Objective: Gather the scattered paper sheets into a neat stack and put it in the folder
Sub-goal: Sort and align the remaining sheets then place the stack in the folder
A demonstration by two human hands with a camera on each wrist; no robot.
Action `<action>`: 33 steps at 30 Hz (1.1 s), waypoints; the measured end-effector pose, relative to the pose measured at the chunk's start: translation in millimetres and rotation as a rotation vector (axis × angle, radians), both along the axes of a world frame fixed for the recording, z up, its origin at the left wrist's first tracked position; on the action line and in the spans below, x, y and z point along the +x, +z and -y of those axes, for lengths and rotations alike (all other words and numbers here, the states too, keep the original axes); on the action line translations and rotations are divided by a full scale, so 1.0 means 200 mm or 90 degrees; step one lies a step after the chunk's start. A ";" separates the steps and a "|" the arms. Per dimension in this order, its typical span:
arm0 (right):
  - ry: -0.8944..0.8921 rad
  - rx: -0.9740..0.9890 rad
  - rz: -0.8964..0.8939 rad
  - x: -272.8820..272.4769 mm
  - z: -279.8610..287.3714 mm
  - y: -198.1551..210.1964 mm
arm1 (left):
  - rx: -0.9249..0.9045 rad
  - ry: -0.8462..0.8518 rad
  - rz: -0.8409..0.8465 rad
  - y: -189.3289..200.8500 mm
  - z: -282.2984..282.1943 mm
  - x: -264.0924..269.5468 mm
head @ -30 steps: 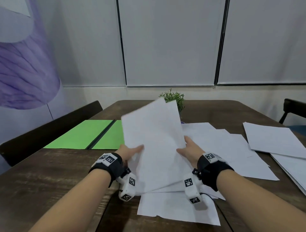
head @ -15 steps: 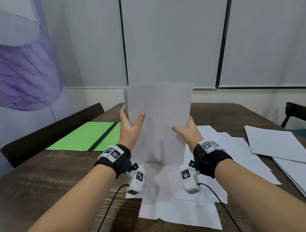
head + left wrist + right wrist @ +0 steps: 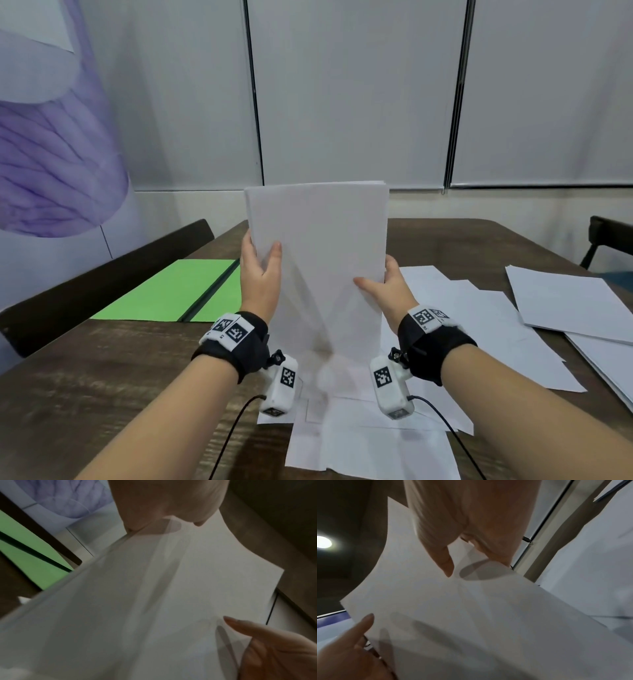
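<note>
One brown worktop [image 3: 102, 394] fills the room's middle. Two dark chairs stand by it: one chair on the left [image 3: 102, 274] and one chair on the far right [image 3: 609, 236].

One green folder [image 3: 178, 291] lies open and flat on the left part of the worktop, with one dark line down its middle.

One paper stack [image 3: 318, 267] stands upright in the middle, its bottom edge down on the loose sheets [image 3: 370, 442] under it. More loose sheets lie to the right [image 3: 479, 325], and a second pile [image 3: 565, 301] sits near the right edge. They overlap, so I cannot count them one by one.

Two hands hold the stack. The left hand [image 3: 258, 277] grips its left edge, thumb on the near face and fingers curled round behind. The right hand [image 3: 388, 291] grips the right edge the same way.

Two white wrist cameras [image 3: 279, 387] hang under the black wrist bands.

The head view shows the whole worktop. The left wrist view shows the stack [image 3: 154, 601] up close, the left hand [image 3: 168, 500] above it, the right thumb [image 3: 248, 627] on the paper, and a bit of the folder [image 3: 25, 550]. The right wrist view shows the stack [image 3: 453, 608], the right hand [image 3: 471, 520], the left thumb [image 3: 359, 626], and one round ceiling light [image 3: 323, 542] that no other view has.
</note>
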State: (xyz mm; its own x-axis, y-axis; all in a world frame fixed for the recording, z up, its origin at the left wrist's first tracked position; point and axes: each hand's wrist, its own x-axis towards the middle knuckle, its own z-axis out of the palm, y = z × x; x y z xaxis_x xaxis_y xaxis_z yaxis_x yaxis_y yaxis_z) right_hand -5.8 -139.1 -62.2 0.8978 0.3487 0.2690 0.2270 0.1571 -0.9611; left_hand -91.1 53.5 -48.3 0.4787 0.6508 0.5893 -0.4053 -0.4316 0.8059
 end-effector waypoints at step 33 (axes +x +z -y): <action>0.319 -0.590 -0.152 -0.53 -0.75 -0.34 | 0.058 0.170 -0.898 -0.40 -0.76 -0.67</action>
